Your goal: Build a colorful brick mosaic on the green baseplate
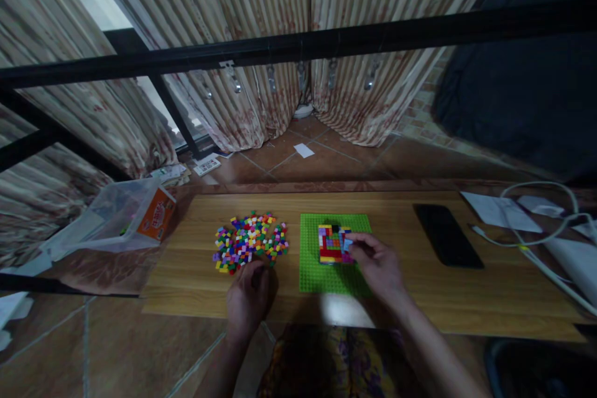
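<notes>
My right hand point(380, 264) is over the right side of a green baseplate point(310, 277), its thumb and forefinger pinched on a small light blue building brick point(347, 244). Beneath those fingertips is a square build of coloured bricks point(330, 255), with red, yellow, purple and blue pieces, partly covered by the hand. Whether the light blue brick touches the build, I cannot tell. My left hand point(247, 298) rests at the front edge of a loose pile of small coloured bricks point(252, 236). Its fingers are curled in, and anything inside them is hidden.
Everything lies on a long wooden board point(186, 292). A black phone point(448, 235) is to the right, near papers point(499, 210) and a white cable point(543, 242). A clear plastic box point(112, 205) with an orange label stands left. Behind runs a black metal rail point(280, 48).
</notes>
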The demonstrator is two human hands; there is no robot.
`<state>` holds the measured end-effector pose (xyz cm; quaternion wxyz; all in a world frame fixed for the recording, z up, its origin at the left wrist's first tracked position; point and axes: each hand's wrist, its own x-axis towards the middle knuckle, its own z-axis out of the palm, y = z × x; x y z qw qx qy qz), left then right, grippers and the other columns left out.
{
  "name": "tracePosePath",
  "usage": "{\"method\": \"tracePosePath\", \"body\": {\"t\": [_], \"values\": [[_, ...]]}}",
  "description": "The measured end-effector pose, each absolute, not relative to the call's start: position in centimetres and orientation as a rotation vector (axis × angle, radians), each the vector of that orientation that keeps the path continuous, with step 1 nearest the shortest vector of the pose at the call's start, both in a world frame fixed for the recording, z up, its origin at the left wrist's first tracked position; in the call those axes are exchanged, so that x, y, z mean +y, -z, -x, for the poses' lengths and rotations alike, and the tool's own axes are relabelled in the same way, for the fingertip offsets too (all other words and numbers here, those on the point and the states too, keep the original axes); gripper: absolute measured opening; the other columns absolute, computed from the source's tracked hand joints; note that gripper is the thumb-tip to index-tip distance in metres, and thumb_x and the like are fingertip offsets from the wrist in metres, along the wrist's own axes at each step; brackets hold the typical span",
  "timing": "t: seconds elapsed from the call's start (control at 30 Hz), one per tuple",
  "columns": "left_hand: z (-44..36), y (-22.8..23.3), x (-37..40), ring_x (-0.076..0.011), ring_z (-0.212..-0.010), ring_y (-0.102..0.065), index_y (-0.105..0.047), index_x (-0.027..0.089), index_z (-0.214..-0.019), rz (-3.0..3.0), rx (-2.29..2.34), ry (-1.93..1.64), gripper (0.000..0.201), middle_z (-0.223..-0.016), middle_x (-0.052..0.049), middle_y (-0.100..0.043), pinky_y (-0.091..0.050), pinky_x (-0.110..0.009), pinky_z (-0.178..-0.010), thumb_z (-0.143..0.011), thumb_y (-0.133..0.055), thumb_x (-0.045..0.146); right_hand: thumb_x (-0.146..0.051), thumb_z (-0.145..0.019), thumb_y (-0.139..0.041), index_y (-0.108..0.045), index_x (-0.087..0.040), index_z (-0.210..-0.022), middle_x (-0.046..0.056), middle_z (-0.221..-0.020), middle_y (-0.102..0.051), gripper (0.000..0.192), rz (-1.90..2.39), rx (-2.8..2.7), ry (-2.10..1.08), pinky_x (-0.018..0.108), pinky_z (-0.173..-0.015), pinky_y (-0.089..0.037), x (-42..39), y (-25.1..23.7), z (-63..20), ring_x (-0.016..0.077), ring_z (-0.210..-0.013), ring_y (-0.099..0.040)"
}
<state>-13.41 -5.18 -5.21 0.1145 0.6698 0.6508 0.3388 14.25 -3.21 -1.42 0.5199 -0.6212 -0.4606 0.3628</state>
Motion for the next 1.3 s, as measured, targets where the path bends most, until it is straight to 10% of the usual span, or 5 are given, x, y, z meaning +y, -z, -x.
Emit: {"method": "tracePosePath", "body": {"t": [0.67, 1.3], "values": [[13.4, 5.2, -5.1, -0.0201, -0.082, -0.067, -0.062, 0.020, -0.098, -1.955, 1.965, -0.943, 0.023, -0.092, -0.007, -0.069, -0.053, -0.031, -0.072, -0.087, -0.052, 0.037, -0.036, -0.082, -0.056, -0.075, -0.021, -0.094, 0.007, -0.099, -0.071, 0.027, 1.584, -1.517, -0.762, 0.037, -0.089, -0.047, 1.6, 2.4, -17.2, 0.0218, -0.096, -0.064], [13.2, 5.1, -5.3, -0.0193, -0.080, -0.067, -0.062, 0.021, -0.097, -1.961, 1.944, -0.983, 0.021, -0.091, -0.006, -0.069, -0.052, -0.029, -0.069, -0.086, -0.052, 0.035, -0.039, -0.077, -0.057, -0.074, -0.021, -0.087, 0.001, -0.080, -0.074, 0.027, 1.523, -1.444, -0.991, 0.030, -0.070, -0.050, 2.2, 2.6, -17.1, 0.0178, -0.072, -0.065]]}}
